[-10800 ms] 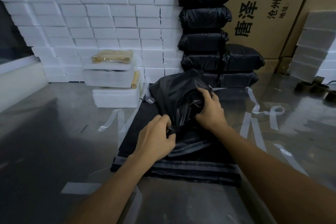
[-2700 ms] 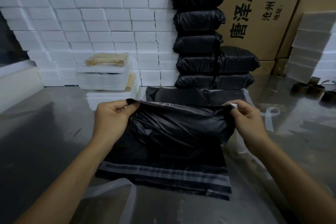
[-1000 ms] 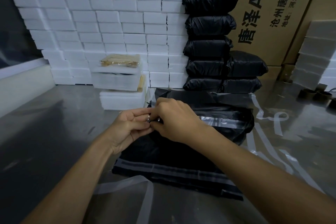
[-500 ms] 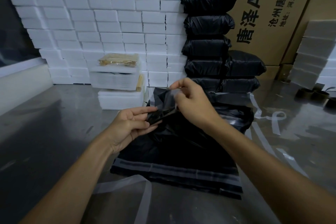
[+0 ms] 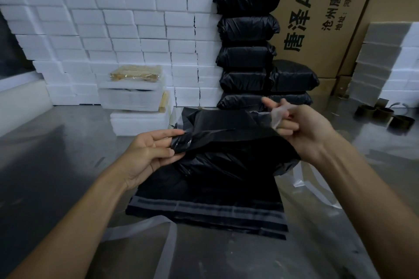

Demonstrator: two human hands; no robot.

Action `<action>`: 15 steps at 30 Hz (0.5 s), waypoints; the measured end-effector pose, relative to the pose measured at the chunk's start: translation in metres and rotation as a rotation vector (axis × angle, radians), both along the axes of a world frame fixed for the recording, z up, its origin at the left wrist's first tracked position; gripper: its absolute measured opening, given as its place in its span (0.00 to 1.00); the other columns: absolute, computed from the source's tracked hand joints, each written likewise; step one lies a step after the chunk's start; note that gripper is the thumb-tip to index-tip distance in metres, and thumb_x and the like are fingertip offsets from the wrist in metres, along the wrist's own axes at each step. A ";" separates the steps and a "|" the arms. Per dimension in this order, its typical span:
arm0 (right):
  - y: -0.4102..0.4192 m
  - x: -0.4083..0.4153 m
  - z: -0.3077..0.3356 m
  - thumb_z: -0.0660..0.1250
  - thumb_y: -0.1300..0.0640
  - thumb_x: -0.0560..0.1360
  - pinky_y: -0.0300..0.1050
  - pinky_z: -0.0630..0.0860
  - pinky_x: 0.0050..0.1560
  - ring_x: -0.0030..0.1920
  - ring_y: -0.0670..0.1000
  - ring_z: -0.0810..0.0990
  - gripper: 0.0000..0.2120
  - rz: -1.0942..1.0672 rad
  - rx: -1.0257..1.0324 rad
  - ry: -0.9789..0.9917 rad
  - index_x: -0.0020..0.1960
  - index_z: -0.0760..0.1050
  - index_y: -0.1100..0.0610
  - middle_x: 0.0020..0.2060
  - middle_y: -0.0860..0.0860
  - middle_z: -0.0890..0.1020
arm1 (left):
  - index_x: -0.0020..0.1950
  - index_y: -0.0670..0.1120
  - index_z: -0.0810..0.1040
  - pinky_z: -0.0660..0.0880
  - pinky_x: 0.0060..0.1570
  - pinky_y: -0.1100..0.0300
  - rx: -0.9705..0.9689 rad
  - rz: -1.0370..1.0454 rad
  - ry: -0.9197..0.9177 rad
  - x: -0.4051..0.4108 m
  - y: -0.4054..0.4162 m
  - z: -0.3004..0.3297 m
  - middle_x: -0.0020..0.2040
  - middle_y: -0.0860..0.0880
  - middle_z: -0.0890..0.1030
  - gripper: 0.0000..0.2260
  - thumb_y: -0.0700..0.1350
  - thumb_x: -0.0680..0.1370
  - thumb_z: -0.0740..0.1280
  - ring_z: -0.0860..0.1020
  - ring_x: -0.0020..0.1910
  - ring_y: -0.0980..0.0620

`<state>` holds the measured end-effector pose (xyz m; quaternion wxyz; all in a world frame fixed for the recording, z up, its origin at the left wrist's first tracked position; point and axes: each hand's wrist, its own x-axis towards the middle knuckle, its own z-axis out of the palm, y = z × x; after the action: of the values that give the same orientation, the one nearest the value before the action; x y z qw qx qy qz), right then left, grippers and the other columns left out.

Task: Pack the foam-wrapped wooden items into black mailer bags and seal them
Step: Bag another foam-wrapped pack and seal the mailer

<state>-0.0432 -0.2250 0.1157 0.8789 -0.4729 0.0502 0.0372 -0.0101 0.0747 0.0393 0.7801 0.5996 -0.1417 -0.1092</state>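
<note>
A bulging black mailer bag [image 5: 229, 161] lies on a pile of flat mailers [image 5: 204, 213] on the steel surface [image 5: 56, 154]; its contents are hidden. The left hand [image 5: 147, 154] pinches the flap's left corner, and the right hand [image 5: 301, 129] fingers pinch a clear liner strip [image 5: 277, 115] at the flap's right end. Sealed black parcels [image 5: 247, 52] are stacked behind.

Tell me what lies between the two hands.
In the head view, the black mailer bag spans the gap: the left hand holds its flap's left end, and the right hand pinches a clear liner strip.
</note>
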 end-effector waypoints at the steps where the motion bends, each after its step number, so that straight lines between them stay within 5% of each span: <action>1: -0.005 -0.003 -0.002 0.51 0.63 0.84 0.33 0.65 0.20 0.20 0.42 0.69 0.14 -0.016 0.125 -0.012 0.63 0.73 0.60 0.25 0.47 0.73 | 0.63 0.35 0.75 0.80 0.54 0.55 0.003 -0.002 0.001 0.000 0.000 0.000 0.57 0.35 0.82 0.20 0.22 0.75 0.58 0.81 0.58 0.41; 4: -0.017 -0.007 -0.016 0.51 0.60 0.85 0.37 0.80 0.32 0.42 0.49 0.87 0.14 -0.076 0.291 -0.054 0.63 0.73 0.58 0.47 0.58 0.86 | 0.63 0.36 0.76 0.80 0.54 0.55 0.009 0.006 0.008 -0.001 0.000 0.001 0.57 0.35 0.82 0.20 0.22 0.74 0.59 0.81 0.58 0.41; 7: -0.028 -0.002 -0.034 0.48 0.56 0.86 0.42 0.81 0.50 0.58 0.52 0.84 0.17 -0.158 0.178 -0.108 0.62 0.74 0.58 0.61 0.57 0.82 | 0.63 0.36 0.76 0.80 0.53 0.55 0.009 0.005 0.009 -0.001 0.000 0.002 0.57 0.35 0.82 0.20 0.22 0.74 0.59 0.81 0.58 0.41; 10: -0.035 0.006 -0.050 0.49 0.57 0.86 0.44 0.66 0.70 0.72 0.50 0.70 0.17 -0.305 -0.148 -0.152 0.67 0.73 0.57 0.68 0.52 0.75 | 0.63 0.36 0.76 0.81 0.52 0.55 0.002 -0.002 0.005 -0.002 0.000 0.003 0.57 0.36 0.82 0.20 0.22 0.73 0.60 0.81 0.58 0.42; 12: -0.042 0.014 -0.058 0.53 0.65 0.83 0.48 0.66 0.73 0.73 0.54 0.70 0.17 -0.430 -0.270 -0.133 0.67 0.74 0.60 0.71 0.56 0.74 | 0.62 0.36 0.76 0.81 0.52 0.56 -0.003 -0.001 0.003 -0.002 0.000 0.004 0.57 0.36 0.82 0.20 0.23 0.73 0.60 0.81 0.57 0.42; 15: -0.053 0.019 -0.072 0.54 0.74 0.77 0.51 0.78 0.60 0.57 0.58 0.81 0.22 -0.530 -0.406 -0.076 0.63 0.79 0.59 0.55 0.56 0.83 | 0.61 0.35 0.76 0.81 0.51 0.57 -0.012 0.000 -0.003 -0.002 0.001 0.003 0.57 0.36 0.82 0.20 0.23 0.72 0.60 0.81 0.58 0.42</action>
<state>-0.0243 -0.2776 0.0441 0.7473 -0.6098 0.1448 -0.2209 -0.0124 0.0755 0.0427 0.7834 0.5950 -0.1437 -0.1074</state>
